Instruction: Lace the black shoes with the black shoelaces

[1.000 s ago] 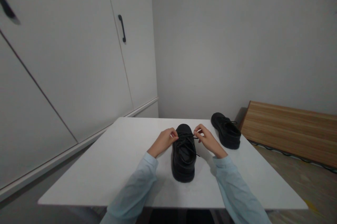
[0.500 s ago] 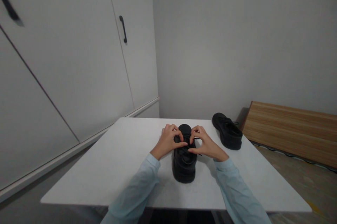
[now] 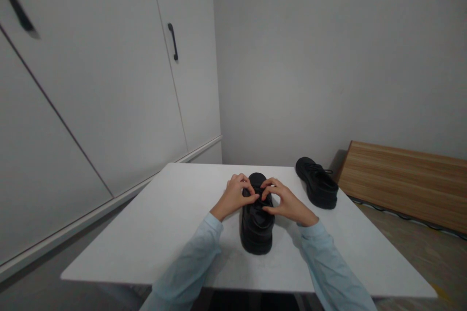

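Observation:
A black lace-up shoe point(image 3: 257, 228) stands on the white table point(image 3: 164, 233), toe pointing away from me. My left hand point(image 3: 236, 195) and my right hand point(image 3: 286, 201) meet over its laced top, fingers pinched on the black laces point(image 3: 261, 199). The fingertips of both hands touch or nearly touch above the tongue. Both arms wear light blue sleeves. A second black shoe point(image 3: 316, 182) sits at the table's far right corner, apart from my hands.
White cupboard doors with a black handle point(image 3: 173, 42) fill the left side. A grey wall stands behind the table. A wooden board point(image 3: 401, 182) leans low against the wall on the right, with a black cable on the floor below it.
My hands were apart with the laces pulled out to each side; they have come together over the middle of the shoe and now hold the laces close.

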Demonstrator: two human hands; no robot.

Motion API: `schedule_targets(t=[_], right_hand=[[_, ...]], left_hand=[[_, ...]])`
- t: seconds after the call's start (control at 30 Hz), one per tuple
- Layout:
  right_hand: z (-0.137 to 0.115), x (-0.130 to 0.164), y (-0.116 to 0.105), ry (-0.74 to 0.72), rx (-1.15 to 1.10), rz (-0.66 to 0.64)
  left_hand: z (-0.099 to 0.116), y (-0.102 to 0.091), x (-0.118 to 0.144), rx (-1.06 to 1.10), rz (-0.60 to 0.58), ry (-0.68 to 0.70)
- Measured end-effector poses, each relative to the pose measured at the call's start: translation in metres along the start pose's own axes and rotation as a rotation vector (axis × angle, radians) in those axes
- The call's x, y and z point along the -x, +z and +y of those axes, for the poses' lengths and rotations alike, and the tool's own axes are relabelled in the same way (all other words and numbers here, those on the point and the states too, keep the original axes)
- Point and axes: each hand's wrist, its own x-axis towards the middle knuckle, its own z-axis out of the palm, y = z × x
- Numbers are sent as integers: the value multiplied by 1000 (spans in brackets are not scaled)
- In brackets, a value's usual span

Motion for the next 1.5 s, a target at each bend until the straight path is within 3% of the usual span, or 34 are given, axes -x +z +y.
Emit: schedule_targets(t=[0.2, 0.53, 1.0, 1.5], right_hand=[[1, -2, 0, -12, -58, 83], [-2, -4, 5, 55, -104, 195], [-4, -5, 8, 91, -181, 269], [0, -5, 7, 138, -331, 278]], left_hand=[[-4, 1, -1, 168, -8, -15], [-2, 7, -1, 234, -22, 1], [2, 11, -1, 38, 135, 53], [3, 22, 3, -138, 195, 223]])
